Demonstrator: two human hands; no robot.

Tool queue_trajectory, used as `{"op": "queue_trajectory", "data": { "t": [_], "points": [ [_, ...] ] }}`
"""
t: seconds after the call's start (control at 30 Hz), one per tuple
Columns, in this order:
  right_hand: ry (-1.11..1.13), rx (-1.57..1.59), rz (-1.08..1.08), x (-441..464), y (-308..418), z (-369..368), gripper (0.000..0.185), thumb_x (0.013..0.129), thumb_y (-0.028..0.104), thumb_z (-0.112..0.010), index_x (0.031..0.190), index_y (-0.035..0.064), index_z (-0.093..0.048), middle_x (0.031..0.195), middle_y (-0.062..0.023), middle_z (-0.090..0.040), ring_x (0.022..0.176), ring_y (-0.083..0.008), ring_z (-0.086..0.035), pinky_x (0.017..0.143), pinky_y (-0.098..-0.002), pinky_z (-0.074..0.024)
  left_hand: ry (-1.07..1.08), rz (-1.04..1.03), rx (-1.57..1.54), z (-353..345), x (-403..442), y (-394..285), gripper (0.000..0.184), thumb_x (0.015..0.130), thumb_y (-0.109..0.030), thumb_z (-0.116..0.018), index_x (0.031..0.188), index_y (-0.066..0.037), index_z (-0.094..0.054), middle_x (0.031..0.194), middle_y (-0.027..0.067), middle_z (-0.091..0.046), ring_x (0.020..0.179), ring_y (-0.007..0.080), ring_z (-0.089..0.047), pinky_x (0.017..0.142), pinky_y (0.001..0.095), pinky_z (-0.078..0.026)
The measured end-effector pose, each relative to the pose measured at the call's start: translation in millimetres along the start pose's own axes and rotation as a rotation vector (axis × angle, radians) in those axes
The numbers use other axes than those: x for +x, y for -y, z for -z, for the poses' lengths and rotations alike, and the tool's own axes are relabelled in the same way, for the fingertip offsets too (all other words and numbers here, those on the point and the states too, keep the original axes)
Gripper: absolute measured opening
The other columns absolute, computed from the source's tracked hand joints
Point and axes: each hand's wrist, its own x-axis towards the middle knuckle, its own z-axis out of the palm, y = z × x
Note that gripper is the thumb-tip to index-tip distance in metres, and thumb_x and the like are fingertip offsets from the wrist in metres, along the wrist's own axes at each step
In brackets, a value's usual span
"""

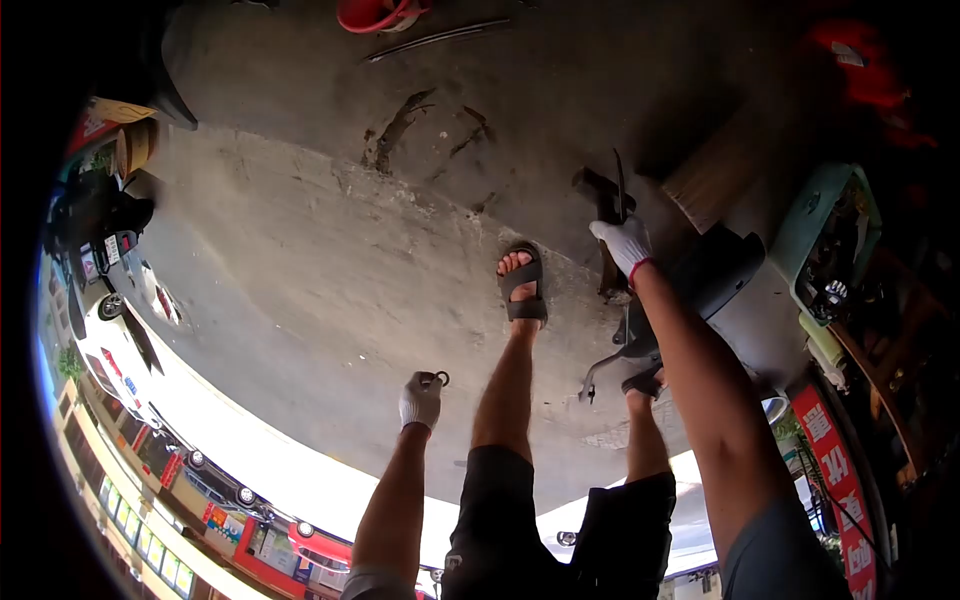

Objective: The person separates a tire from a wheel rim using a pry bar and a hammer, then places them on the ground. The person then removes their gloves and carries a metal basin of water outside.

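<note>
My left hand, in a white glove, is closed on a small dark ring held low over the concrete floor. On the right, my right hand, in a white glove with a red cuff, rests on the dark metal part of a black machine. A thin dark rod rises beside its fingers. The fingers are partly hidden, so its grip is unclear. The machine's black body lies under my right forearm, with a bent lever near my foot.
A red bucket and a long thin strip are on the floor ahead. Cardboard lies beyond the machine. A green crate with parts stands at the right. Parked cars are at the left.
</note>
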Motion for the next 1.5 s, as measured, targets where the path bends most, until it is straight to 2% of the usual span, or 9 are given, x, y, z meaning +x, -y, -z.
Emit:
{"op": "queue_trajectory", "data": {
  "t": [0.3,0.53,0.63,0.77,0.93,1.07,1.27,1.37,1.5],
  "points": [
    [-0.317,-0.11,0.198,115.4,-27.3,-39.4,0.064,0.087,0.04,-0.071,0.128,-0.0047,-0.051,0.118,-0.0271,-0.066,0.109,-0.0416,-0.064,0.09,-0.045,-0.0516,0.004,-0.396,0.005,-93.1,135.4,-162.4,0.023,0.095,-0.021,-0.062,0.102,0.0,-0.067,0.082,0.0128,-0.072,0.071,0.0164,-0.068,0.065,0.032,-0.053],
    [-0.217,-0.212,0.137,117.4,-66.3,-18.0,0.044,0.097,0.033,-0.056,0.12,-0.0042,-0.053,0.113,-0.0313,-0.064,0.107,-0.0434,-0.063,0.09,-0.0481,-0.0523,0.078,-0.578,-0.069,-143.4,186.0,-302.4,0.02,0.094,-0.011,-0.058,0.106,0.002,-0.067,0.086,0.0071,-0.071,0.073,0.0129,-0.065,0.066,0.0269,-0.052],
    [-0.218,-0.488,0.188,88.0,-73.0,0.4,0.042,0.095,0.031,-0.056,0.12,-0.0035,-0.053,0.112,-0.0314,-0.063,0.106,-0.0426,-0.063,0.09,-0.0476,-0.0529,0.063,-0.556,0.023,-155.7,203.3,-288.7,0.036,0.088,-0.032,-0.063,0.115,-0.009,-0.068,0.109,0.0193,-0.071,0.102,0.0378,-0.068,0.087,0.0418,-0.054],
    [-0.149,-0.131,0.228,27.7,-116.6,12.2,0.029,0.091,0.025,-0.059,0.107,0.0013,-0.063,0.093,-0.0281,-0.068,0.086,-0.0434,-0.067,0.076,-0.0475,-0.0547,0.222,-0.322,-0.056,-149.2,122.7,-271.9,0.034,0.091,-0.028,-0.06,0.118,-0.008,-0.067,0.109,0.0176,-0.072,0.1,0.0297,-0.071,0.082,0.0384,-0.056],
    [0.032,0.988,-0.391,-63.5,-152.8,-18.7,0.02,0.091,0.007,-0.052,0.102,0.0018,-0.068,0.083,-0.0086,-0.067,0.063,-0.019,-0.067,0.054,-0.0305,-0.0552,0.565,0.041,-0.569,-201.3,10.2,-230.6,0.029,0.103,-0.032,-0.053,0.102,-0.005,-0.065,0.085,-0.0031,-0.063,0.071,0.0073,-0.056,0.062,0.0241,-0.046],
    [-0.179,0.625,-0.275,-143.7,-136.4,-7.0,0.021,0.091,0.015,-0.059,0.105,0.0024,-0.069,0.099,-0.014,-0.073,0.094,-0.027,-0.068,0.085,-0.0354,-0.0521,0.646,-0.093,-0.661,-260.3,-28.4,-172.4,0.031,0.105,-0.032,-0.05,0.111,-0.006,-0.065,0.105,0.0008,-0.065,0.1,0.0129,-0.06,0.083,0.0252,-0.048],
    [-0.002,0.992,-0.066,-204.3,-147.6,47.1,0.019,0.095,0.011,-0.056,0.11,0.002,-0.063,0.089,-0.0108,-0.063,0.079,-0.0202,-0.06,0.076,-0.0358,-0.0508,0.654,-0.007,-0.807,-272.6,-96.6,-195.0,0.032,0.102,-0.032,-0.053,0.116,-0.006,-0.062,0.108,0.0042,-0.064,0.1,0.015,-0.06,0.084,0.0268,-0.048],
    [0.01,0.644,0.025,-224.5,-156.6,102.7,0.04,0.086,0.003,-0.06,0.126,-0.0004,-0.055,0.129,-0.0222,-0.055,0.125,-0.0388,-0.047,0.099,-0.0412,-0.0443,0.652,-0.018,-0.838,-274.7,-121.3,-201.3,0.033,0.1,-0.032,-0.055,0.119,-0.006,-0.061,0.109,0.0059,-0.064,0.101,0.0161,-0.06,0.084,0.0276,-0.047],
    [0.072,0.86,-0.019,-286.7,-180.8,131.6,0.046,0.096,0.01,-0.054,0.141,0.0028,-0.05,0.138,-0.0199,-0.055,0.137,-0.0324,-0.046,0.109,-0.0364,-0.0376,0.652,-0.035,-0.887,-277.9,-153.4,-205.4,0.036,0.098,-0.032,-0.057,0.123,-0.006,-0.059,0.111,0.0081,-0.064,0.101,0.0175,-0.06,0.085,0.0287,-0.047]
  ]
}}
